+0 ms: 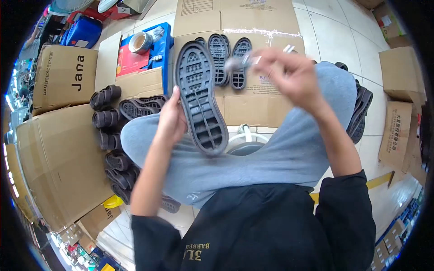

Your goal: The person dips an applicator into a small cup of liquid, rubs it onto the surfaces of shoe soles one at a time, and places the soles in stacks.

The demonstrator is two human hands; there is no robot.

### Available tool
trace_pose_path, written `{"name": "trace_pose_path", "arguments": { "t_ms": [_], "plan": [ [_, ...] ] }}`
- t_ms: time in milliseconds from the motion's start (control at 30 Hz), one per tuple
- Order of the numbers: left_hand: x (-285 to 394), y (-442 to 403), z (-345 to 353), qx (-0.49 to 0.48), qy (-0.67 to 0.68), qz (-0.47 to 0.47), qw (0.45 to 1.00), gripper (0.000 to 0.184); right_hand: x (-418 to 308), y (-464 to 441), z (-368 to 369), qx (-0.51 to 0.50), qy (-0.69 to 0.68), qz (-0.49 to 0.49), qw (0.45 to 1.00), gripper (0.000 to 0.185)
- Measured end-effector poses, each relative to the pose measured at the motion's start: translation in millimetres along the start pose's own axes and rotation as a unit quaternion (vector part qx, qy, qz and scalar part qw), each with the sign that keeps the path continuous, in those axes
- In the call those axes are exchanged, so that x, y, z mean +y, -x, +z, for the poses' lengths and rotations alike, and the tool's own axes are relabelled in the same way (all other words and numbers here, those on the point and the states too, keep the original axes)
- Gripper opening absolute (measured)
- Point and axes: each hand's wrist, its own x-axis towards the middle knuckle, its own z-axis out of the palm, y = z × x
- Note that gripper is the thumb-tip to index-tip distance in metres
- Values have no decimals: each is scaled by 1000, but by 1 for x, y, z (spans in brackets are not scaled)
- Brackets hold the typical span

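We should steady the long dark rubber sole [197,95] in our half-curled left hand [172,116], right hand [294,79] pinching a blurred pale tool [239,62].

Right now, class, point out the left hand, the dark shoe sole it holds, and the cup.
Left hand [171,116]: head view, near the thumb's base.
Dark shoe sole [200,96]: head view, middle of the ribbed face.
Cup [148,42]: head view, outer wall, right side.

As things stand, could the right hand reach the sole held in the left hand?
Probably yes: the sole sits uncovered in the left hand, and only the blurred tool in the right hand comes between.
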Motion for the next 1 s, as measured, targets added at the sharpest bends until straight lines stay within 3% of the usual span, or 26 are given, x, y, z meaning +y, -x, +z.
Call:
{"name": "trace_pose_path", "arguments": {
  "t_ms": [33,67,133,200,333,400,467,533,567,600,633,667,700,733,767,800,867,1000],
  "plan": [
    [4,-21,-2,5,-50,-5,999,48,3,-11,-15,49,-2,62,997,15],
    [6,-45,-4,9,-102,-9,995,47,13,-20,-27,102,-16,54,993,17],
    [-3,-94,10,139,-269,84,949,45,22,-24,-47,184,-55,89,977,17],
    [-33,-178,-17,143,-349,102,921,45,25,-24,-56,206,-67,112,970,18],
    [-83,-278,-1,139,-328,106,928,46,27,-21,-68,241,-91,185,948,19],
    [-108,-330,-2,132,-333,97,928,47,25,-20,-72,255,-89,177,946,19],
    [-125,-366,-9,208,-470,196,835,48,28,-25,-76,264,-83,167,946,20],
    [-119,-361,-5,156,-628,112,754,44,28,-22,-84,304,-141,181,925,20],
    [-131,-391,-34,61,-734,136,663,43,26,-24,-88,320,-164,178,916,21],
    [-122,-377,-27,39,-773,144,616,45,26,-22,-94,331,-189,165,910,21],
    [-108,-343,0,67,-746,130,649,47,26,-18,-104,347,-203,149,903,22],
    [-105,-357,-12,30,-782,100,615,44,26,-13,-113,381,-254,141,878,23],
    [-98,-344,-12,62,-601,75,794,41,27,-5,-129,394,-309,124,857,23],
    [-84,-334,-17,26,-606,119,786,38,37,12,-148,403,-362,78,837,22],
    [-91,-360,-63,-11,-508,132,851,38,43,34,-168,446,-370,68,812,22],
    [-76,-349,-67,-31,-539,120,833,36,51,56,-186,481,-388,57,784,21],
    [-44,-322,-76,-54,-538,29,841,38,81,124,-224,559,-353,141,737,23],
    [-9,-271,-93,-19,-508,10,861,41,167,316,-268,729,-331,208,561,28]
  ]
}}
